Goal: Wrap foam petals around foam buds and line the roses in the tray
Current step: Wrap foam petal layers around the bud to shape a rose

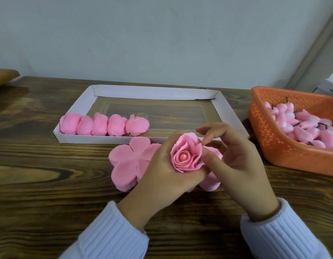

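Head view: left hand [162, 176] curls round the half-wrapped rose [187, 149], held over the petal stack [126, 161], just short of the tray [78, 109]. Right hand [238, 156] pinches its outer petal between thumb and forefinger. Risk now: loosen that left grip and the layers spring open off the bud [182, 156]; tug too hard and the thin foam could tear.

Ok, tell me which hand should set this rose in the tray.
Left, probably. The left hand grips the rose round its base, and the free spot in the tray right of the five lined roses lies just beyond it. The right hand only pinches an outer petal.
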### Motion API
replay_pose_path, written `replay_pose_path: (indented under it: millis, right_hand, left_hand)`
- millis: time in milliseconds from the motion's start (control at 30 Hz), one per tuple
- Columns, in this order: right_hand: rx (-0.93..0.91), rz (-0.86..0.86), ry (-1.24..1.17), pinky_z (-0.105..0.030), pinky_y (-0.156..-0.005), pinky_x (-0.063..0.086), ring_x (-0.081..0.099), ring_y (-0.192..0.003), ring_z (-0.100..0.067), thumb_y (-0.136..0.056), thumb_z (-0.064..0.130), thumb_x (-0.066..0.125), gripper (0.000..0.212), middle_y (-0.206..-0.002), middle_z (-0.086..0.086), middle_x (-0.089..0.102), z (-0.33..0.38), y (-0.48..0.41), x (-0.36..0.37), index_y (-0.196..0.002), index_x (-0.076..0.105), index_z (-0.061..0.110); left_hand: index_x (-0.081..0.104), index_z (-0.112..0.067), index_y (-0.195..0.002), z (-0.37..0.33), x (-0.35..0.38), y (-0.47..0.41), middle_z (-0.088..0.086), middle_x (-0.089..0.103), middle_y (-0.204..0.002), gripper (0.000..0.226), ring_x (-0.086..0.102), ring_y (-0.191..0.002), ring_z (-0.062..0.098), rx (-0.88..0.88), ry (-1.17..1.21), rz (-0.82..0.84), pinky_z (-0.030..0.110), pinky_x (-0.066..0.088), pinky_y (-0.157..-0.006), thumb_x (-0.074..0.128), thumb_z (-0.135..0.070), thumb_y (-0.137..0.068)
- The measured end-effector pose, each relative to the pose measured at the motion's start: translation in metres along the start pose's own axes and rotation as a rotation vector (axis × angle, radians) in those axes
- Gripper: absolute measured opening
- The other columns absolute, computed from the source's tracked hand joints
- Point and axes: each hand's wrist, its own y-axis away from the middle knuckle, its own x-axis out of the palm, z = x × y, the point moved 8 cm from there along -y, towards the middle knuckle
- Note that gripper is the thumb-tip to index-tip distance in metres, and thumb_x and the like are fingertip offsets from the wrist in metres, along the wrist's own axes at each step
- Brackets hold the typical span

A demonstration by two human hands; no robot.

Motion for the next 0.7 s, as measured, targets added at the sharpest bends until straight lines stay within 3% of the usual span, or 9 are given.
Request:
replay_pose_path:
  millis: [100, 200, 300, 433, 500, 700]
  right_hand:
    - [-0.002, 0.021, -0.028, -0.044, -0.089, 0.052, 0.06, -0.112, -0.021, -0.081, 0.024, 0.063, 0.005, -0.105, 0.01, 0.065, -0.0001, -0.0002, 0.0013, -0.085, 0.063, 0.027]
    - [0.003, 0.039, -0.005, -0.041, -0.086, 0.05, 0.06, -0.112, -0.021, -0.082, 0.025, 0.061, 0.008, -0.105, 0.009, 0.064, 0.0001, -0.0005, 0.0033, -0.089, 0.063, 0.022]
    - [0.001, 0.057, 0.03, -0.046, -0.089, 0.05, 0.059, -0.113, -0.02, -0.083, 0.027, 0.059, 0.011, -0.107, 0.006, 0.064, 0.0015, -0.0003, 0.0044, -0.089, 0.064, 0.02]
    - [-0.017, 0.075, 0.077, -0.042, -0.091, 0.05, 0.059, -0.112, -0.019, -0.082, 0.029, 0.061, 0.011, -0.112, 0.006, 0.062, 0.0046, -0.0002, 0.0044, -0.087, 0.066, 0.021]
    - [-0.018, 0.072, 0.08, -0.041, -0.091, 0.051, 0.06, -0.111, -0.018, -0.082, 0.03, 0.062, 0.008, -0.113, 0.007, 0.062, 0.0045, -0.0003, 0.004, -0.084, 0.064, 0.023]
    - [-0.045, 0.02, 0.1, -0.041, -0.089, 0.051, 0.061, -0.109, -0.017, -0.079, 0.032, 0.065, 0.004, -0.109, 0.007, 0.063, 0.0069, -0.0009, 0.0013, -0.081, 0.062, 0.029]
  left_hand:
    - [0.062, -0.054, -0.079, -0.0052, 0.002, -0.0001, -0.032, 0.063, -0.069, 0.047, 0.059, -0.062, -0.015, 0.043, -0.03, 0.045, 0.001, 0.043, -0.055, 0.074, -0.013, -0.059]
    - [0.062, -0.036, -0.079, -0.0057, 0.0044, 0.0001, -0.026, 0.065, -0.072, 0.032, 0.061, -0.069, -0.012, 0.043, -0.012, 0.081, 0.003, 0.045, -0.06, 0.076, -0.016, -0.059]
    - [0.054, -0.024, -0.077, -0.0016, 0.0054, 0.0002, -0.023, 0.064, -0.066, 0.031, 0.06, -0.065, -0.011, -0.019, 0.029, 0.084, 0.004, 0.045, -0.059, 0.075, -0.015, -0.055]
    - [0.057, -0.012, -0.084, -0.0008, 0.0084, 0.0006, -0.008, 0.063, -0.072, 0.033, 0.06, -0.068, -0.002, -0.047, 0.001, 0.151, 0.012, 0.048, -0.061, 0.076, 0.004, -0.063]
    - [0.055, -0.01, -0.083, -0.0011, 0.0086, 0.0007, -0.008, 0.059, -0.068, 0.035, 0.057, -0.064, -0.002, -0.045, -0.021, 0.163, 0.011, 0.045, -0.058, 0.074, 0.013, -0.066]
    - [0.053, -0.022, -0.082, -0.0065, 0.0076, 0.0017, -0.017, 0.059, -0.069, 0.043, 0.058, -0.064, -0.007, -0.018, -0.042, 0.135, 0.006, 0.044, -0.057, 0.072, 0.014, -0.068]
